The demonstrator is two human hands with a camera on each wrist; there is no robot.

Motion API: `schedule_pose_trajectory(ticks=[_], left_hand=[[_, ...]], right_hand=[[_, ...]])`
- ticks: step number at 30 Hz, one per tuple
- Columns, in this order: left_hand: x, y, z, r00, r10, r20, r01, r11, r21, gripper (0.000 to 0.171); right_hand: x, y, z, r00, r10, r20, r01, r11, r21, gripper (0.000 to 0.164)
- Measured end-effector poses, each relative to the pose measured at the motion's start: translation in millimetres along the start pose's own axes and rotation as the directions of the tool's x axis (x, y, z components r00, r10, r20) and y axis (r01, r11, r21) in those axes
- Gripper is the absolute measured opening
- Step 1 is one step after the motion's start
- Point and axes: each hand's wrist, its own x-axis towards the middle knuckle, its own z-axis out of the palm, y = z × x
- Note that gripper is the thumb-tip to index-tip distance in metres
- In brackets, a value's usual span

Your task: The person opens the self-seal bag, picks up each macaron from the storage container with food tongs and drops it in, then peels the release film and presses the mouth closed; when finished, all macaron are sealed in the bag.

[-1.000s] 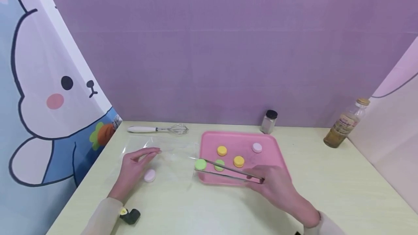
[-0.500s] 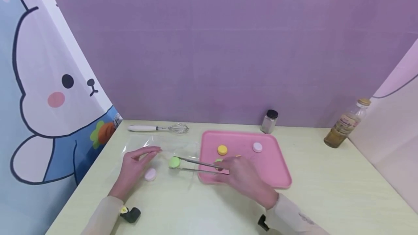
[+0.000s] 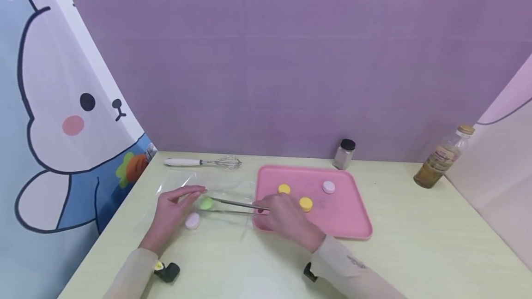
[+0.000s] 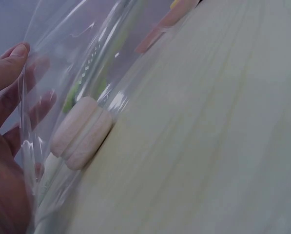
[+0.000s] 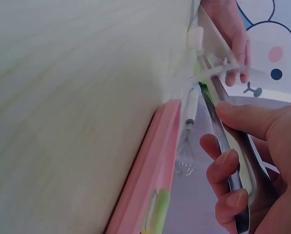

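Observation:
My left hand pinches the edge of a clear plastic bag and lifts its film; in the left wrist view, fingers show through the film. Inside the bag, near that hand, lies a pale pink macaron. My right hand grips metal tongs, whose tips reach left into the bag around a green macaron. On the pink tray are two yellow macarons and a lilac macaron. Another green macaron shows in the right wrist view; my right hand hides it in the head view.
Behind the bag lies a whisk with a white handle. A small jar with a black lid stands behind the tray. At the far right is a corked bottle of brown liquid. A purple backdrop borders the table's back.
My right hand has moved left from over the tray, carrying the green macaron in the tongs from the tray's left edge into the bag. My left hand has stayed in place.

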Motion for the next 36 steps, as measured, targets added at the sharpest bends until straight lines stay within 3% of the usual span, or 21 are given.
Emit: schedule_pose_trajectory(ticks=[20,31,36], left_hand=[[1.3,-1.1,2.1,1.0,-0.024,0.008,0.024,1.0,0.002,0.021],[-0.5,-2.7,-0.7,1.0,-0.017,0.001,0.017,1.0,0.025,0.021],[-0.2,-3.0,-1.4,1.0,-0.019,-0.004,0.019,0.999,0.03,0.021]], right_hand=[[9,-6,17,0.999,0.024,0.039,-0.027,0.997,0.077,0.028],[-3,1,3,0.996,0.06,0.064,-0.061,0.998,0.018,0.021],[-20,5,-8,0.997,0.06,0.039,-0.058,0.997,-0.049,0.029]])
